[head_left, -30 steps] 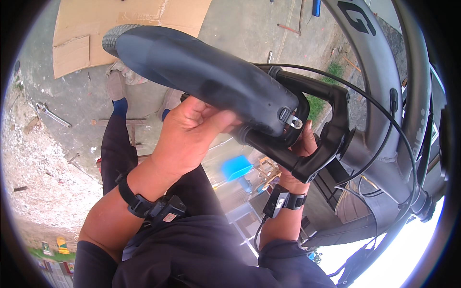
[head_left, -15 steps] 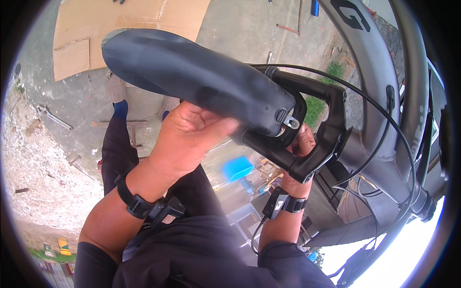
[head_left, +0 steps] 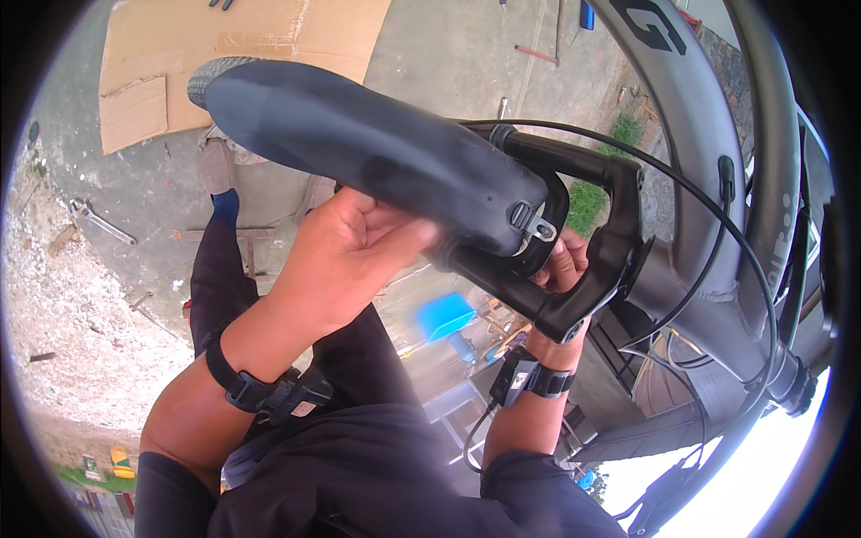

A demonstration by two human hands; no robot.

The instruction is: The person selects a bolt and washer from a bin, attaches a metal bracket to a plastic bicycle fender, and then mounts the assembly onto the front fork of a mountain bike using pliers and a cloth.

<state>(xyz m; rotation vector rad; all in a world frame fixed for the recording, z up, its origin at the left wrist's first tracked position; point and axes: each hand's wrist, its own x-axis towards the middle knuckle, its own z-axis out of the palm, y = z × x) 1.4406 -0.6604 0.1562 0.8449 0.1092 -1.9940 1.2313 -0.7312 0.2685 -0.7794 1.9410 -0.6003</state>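
A long black bicycle mudguard [head_left: 368, 148] lies over the front wheel, its metal tab [head_left: 542, 229] reaching toward the fork arch. My left hand [head_left: 359, 242] is closed on the mudguard's near edge, thumb along its side. Past the near leg of the black suspension fork [head_left: 502, 282], my right hand [head_left: 565, 263] shows through the opening by the crown, just beside the tab. Its fingers are curled together, and whatever is between them is hidden. Only a strip of the tyre [head_left: 211, 79] shows beyond the mudguard's far end.
The grey bike frame [head_left: 708, 179] fills the right side, with a black cable [head_left: 664, 166] looping over the fork. Cardboard [head_left: 134, 112] lies on the ground at upper left. An adjustable wrench [head_left: 103, 221] rests on the concrete. Farther down is a blue box [head_left: 446, 316].
The mudguard's far end has shifted slightly right and down, showing more tyre. My left hand moved a little with it. My right fingers have shifted slightly beside the tab.
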